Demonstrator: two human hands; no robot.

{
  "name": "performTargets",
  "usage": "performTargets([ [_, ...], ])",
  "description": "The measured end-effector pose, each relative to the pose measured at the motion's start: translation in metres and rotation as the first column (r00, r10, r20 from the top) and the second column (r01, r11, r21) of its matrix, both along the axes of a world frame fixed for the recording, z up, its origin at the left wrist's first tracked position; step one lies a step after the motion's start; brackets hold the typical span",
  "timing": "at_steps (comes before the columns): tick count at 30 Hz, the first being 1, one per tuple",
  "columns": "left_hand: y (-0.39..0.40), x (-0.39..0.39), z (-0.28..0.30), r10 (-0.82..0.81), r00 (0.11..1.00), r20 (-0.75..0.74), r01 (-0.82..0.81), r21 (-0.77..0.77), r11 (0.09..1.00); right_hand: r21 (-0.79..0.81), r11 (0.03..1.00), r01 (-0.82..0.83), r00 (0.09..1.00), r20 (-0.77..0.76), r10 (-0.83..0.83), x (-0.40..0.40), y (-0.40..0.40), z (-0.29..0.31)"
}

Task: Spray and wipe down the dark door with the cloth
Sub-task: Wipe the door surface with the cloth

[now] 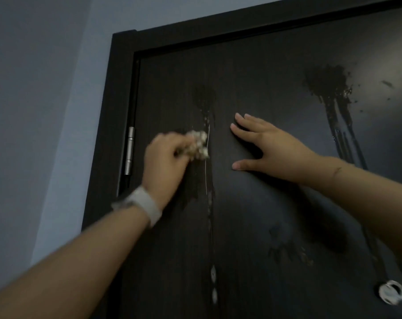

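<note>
A dark door (253,203) in a dark frame fills the view beside a pale wall (34,111). The left hand (165,157) grips a crumpled cloth (198,145) against a wet streak, just beside the right hand (269,146), pressed flat with fingers spread. Farther up, 1 spray patch (329,81) drips down.

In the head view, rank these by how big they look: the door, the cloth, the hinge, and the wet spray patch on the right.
1. door, by far the largest.
2. wet spray patch with its long drips.
3. hinge and cloth, bunched in the left hand: too close to rank, since the cloth is blurred and partly hidden.
</note>
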State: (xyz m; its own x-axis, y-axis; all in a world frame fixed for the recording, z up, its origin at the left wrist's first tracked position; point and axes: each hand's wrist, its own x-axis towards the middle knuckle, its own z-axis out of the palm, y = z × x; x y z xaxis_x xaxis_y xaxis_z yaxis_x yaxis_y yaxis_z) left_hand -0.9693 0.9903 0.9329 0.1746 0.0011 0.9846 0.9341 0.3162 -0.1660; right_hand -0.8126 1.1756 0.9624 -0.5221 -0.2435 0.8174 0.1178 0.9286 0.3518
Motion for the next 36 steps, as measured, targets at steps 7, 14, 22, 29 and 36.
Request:
performTargets([
  [7,0.013,0.005,0.04,-0.03,0.999,0.035,0.028,0.069,0.997,0.055,0.997,0.045,0.997,0.065,-0.049,0.015,0.013,0.018],
  [14,0.01,0.009,-0.042,-0.044,0.991,-0.126,0.019,-0.192,0.981,0.037,0.998,0.043,0.997,0.06,-0.046,0.013,0.012,0.018],
  [22,0.019,0.01,0.086,0.002,1.0,0.031,-0.003,0.032,0.999,0.055,0.998,0.022,0.996,0.081,-0.027,0.016,0.016,0.02],
  [29,0.009,0.012,-0.049,-0.016,0.994,-0.107,0.002,-0.13,0.992,0.082,0.996,0.024,0.996,0.086,-0.031,0.016,0.018,0.019],
  [36,0.005,0.017,0.051,-0.195,0.972,0.131,0.201,-0.033,0.979,0.047,0.997,-0.055,0.996,0.076,0.051,0.011,0.025,0.02],
])
